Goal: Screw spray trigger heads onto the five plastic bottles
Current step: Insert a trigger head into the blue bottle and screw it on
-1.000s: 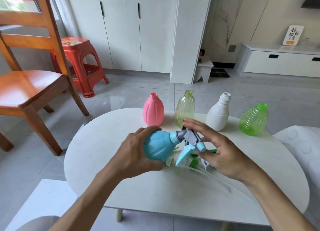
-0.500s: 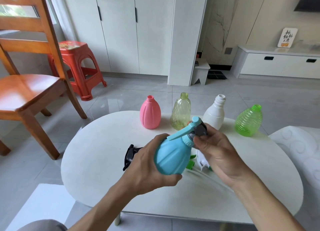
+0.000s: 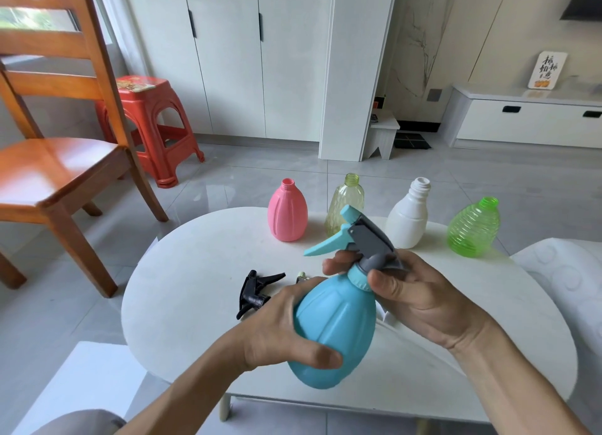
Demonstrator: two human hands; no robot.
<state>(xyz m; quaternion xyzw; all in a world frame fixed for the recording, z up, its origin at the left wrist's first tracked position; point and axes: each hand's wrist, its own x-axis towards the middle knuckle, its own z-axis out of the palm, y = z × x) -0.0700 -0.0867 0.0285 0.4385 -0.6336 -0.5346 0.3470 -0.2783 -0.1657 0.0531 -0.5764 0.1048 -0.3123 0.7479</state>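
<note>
Your left hand (image 3: pixel 277 330) grips one blue bottle (image 3: pixel 335 330); right hand (image 3: pixel 413 294) pinches its trigger head (image 3: pixel 368 242). Four open bottles stand far: pink bottle (image 3: pixel 287 211), yellow bottle (image 3: pixel 347 203), white bottle (image 3: pixel 408 216), green bottle (image 3: pixel 474 227). One black trigger head (image 3: pixel 255 293) lies left.

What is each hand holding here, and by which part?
The left hand grips the blue spray bottle around its body; the right hand pinches the collar of its trigger head at the neck.

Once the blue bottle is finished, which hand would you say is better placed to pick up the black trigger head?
Probably the left hand: it holds the blue bottle right beside the black trigger head; the right hand is across the bottle.
</note>
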